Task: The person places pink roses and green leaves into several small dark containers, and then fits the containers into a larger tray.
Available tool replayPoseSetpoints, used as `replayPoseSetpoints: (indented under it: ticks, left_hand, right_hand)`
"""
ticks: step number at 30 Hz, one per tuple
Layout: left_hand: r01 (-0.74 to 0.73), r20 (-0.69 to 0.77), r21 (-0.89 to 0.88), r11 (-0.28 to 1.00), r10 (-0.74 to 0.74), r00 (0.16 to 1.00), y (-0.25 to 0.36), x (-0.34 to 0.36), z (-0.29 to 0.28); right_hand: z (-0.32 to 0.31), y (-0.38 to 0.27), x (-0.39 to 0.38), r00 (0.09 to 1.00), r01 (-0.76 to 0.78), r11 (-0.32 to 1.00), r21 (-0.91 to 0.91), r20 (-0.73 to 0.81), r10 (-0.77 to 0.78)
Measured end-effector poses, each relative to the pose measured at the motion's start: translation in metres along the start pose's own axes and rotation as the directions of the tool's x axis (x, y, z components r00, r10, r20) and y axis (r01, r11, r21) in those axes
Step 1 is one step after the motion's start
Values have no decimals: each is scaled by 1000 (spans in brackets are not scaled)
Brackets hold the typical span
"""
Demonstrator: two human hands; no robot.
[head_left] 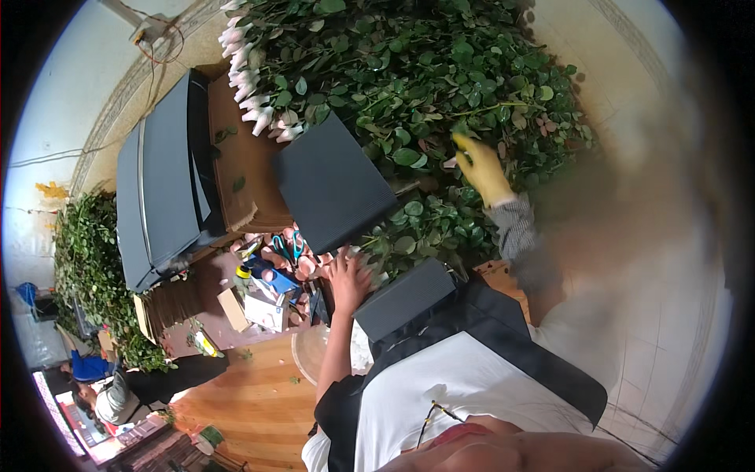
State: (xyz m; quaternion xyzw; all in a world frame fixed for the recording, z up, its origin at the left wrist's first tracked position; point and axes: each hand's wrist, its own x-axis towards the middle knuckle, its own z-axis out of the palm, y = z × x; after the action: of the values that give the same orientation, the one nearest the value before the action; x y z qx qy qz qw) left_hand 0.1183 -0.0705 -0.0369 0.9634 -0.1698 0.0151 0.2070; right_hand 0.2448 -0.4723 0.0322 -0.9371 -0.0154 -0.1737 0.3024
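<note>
My left hand (348,282) is bare, its fingers spread over pale flower heads at the lower edge of a dark grey corrugated sheet (334,185). Whether the fingertips press on the flowers or the sheet is hard to see. Leafy rose stems (413,236) lie to the right of that hand, between the sheet and a second grey corrugated piece (413,297) close to my body. My right hand (484,171), in a yellow glove, reaches over the large heap of rose stems (425,86). Its thumb and forefinger are apart, with nothing visible between them.
Loose petals, teal-handled scissors (292,245) and a blue box (283,282) clutter the table to the left. Grey sheets (169,181) stand by a cardboard box (244,157). Wrapped pink flower heads (255,110) line the heap's left edge. A person (114,401) sits far left.
</note>
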Motion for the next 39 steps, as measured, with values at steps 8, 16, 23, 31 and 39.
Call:
replayPoseSetpoints:
  ticks: [8,16,23,31,39]
  left_hand:
    - [38,58,53,998,-41,997,-2,-2,0]
    - [105,70,8,994,-105,992,-1,-10,3]
    - [59,44,116,991,-65,997,-6,-8,10]
    - [71,-40,91,993,-68,997,-11,-11,19]
    - [149,22,61,987,-151,988,-3,-15,7]
  right_hand:
    - [80,-20,193,874,461,876,-141,-101,-476]
    - [117,-45,210,843,405,688,-602,537,-26]
    - [50,-66,273,983,91,768,-634,-66,-170]
    - [-86,-79,257,615,380,677,-631,-374,-694]
    - [-106,-86,40,830,327,940,99,446,-336]
